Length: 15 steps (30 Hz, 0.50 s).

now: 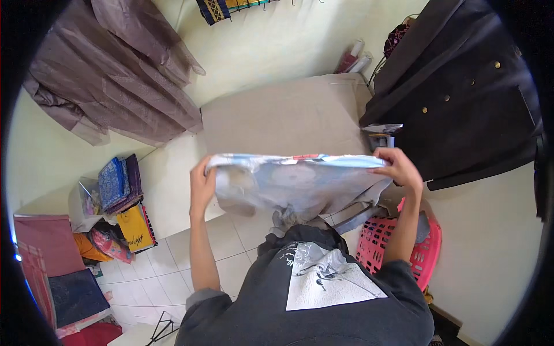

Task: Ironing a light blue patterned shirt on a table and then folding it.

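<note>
A light blue and white printed cloth (297,176) with a touch of red along its top edge is stretched between my hands, its lower part hanging down blurred. My left hand (201,181) pinches one top corner. The opposite corner is gripped by my right hand (400,167), fingers folded over the edge. Beyond the cloth lies a padded surface with a beige cover (265,115). An iron (381,135) stands at the right end of that surface, just past my right hand, and is partly hidden by a dark garment.
A dark coat with gold buttons (461,104) hangs at the right, and a mauve sheer garment (115,69) at the left. A pink laundry basket (431,248) stands by my right arm. Folded blue cloths (113,181) and a yellow bag (137,228) are at the left.
</note>
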Motion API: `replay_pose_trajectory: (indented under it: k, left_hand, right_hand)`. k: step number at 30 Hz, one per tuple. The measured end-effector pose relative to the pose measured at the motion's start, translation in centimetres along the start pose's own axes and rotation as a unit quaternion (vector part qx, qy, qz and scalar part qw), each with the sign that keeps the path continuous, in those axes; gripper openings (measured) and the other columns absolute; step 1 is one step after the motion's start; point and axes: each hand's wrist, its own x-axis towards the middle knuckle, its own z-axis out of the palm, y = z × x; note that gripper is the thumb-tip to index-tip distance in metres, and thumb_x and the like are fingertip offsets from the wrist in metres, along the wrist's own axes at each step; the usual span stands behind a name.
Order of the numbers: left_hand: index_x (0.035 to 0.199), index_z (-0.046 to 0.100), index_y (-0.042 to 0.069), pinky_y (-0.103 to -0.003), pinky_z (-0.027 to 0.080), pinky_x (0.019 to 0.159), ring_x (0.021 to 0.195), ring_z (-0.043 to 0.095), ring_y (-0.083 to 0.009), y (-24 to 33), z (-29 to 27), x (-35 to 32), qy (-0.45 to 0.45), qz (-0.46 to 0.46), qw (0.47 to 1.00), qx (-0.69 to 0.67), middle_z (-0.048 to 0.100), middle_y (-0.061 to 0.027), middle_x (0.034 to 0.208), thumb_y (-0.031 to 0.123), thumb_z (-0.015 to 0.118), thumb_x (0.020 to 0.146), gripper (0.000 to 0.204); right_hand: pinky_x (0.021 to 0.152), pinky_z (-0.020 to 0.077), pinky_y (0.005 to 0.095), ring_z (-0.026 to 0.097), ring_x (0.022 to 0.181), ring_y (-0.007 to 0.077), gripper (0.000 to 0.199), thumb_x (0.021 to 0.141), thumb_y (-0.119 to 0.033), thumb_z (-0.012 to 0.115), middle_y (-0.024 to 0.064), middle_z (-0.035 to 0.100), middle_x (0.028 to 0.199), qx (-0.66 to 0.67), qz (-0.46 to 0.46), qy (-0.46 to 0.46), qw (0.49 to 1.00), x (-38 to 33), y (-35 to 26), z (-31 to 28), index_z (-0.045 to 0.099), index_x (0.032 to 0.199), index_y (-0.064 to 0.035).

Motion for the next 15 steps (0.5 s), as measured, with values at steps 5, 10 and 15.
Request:
replay_pose_trajectory:
  k: [5, 10, 15]
  left_hand:
    - [0.107, 0.064, -0.005, -0.025, 0.041, 0.064, 0.074, 0.049, -0.0084, 0.4, -1.8, 5.4, 0.108, 0.117, 0.987, 0.016, 0.058, -0.0031, 0.081, 0.001, 0.055, 0.095, 0.016]
    - [0.107, 0.065, -0.003, -0.025, 0.042, 0.068, 0.078, 0.049, -0.0103, 0.7, -4.3, 6.3, 0.083, 0.057, 0.995, -0.001, 0.058, -0.0004, 0.086, 0.002, 0.056, 0.095, 0.016]
    - [0.111, 0.066, -0.004, -0.026, 0.045, 0.09, 0.094, 0.06, -0.0149, 7.7, -8.2, 4.1, 0.079, 0.031, 0.996, 0.041, 0.067, -0.0083, 0.096, 0.008, 0.06, 0.093, 0.022]
  right_hand:
    - [0.061, 0.0406, 0.0333, 0.045, 0.064, 0.0145, 0.027, 0.077, -0.014, 0.081, 0.0091, 0.048, 0.066, -0.123, -0.036, -0.004, 0.992, 4.5, -2.8, -6.3, 0.063, 0.088, 0.0026]
    - [0.066, 0.0431, 0.028, 0.047, 0.072, 0.0082, 0.016, 0.082, -0.006, 0.074, 0.0014, 0.055, 0.071, -0.053, -0.116, 0.048, 0.991, 8.5, -3.9, -9.2, 0.064, 0.09, 0.0043]
    - [0.071, 0.0457, 0.0283, 0.056, 0.076, 0.0109, 0.026, 0.075, -0.016, 0.083, 0.0005, 0.06, 0.074, -0.033, -0.115, 0.009, 0.993, 4.6, -7.8, -15.1, 0.066, 0.089, -0.0007]
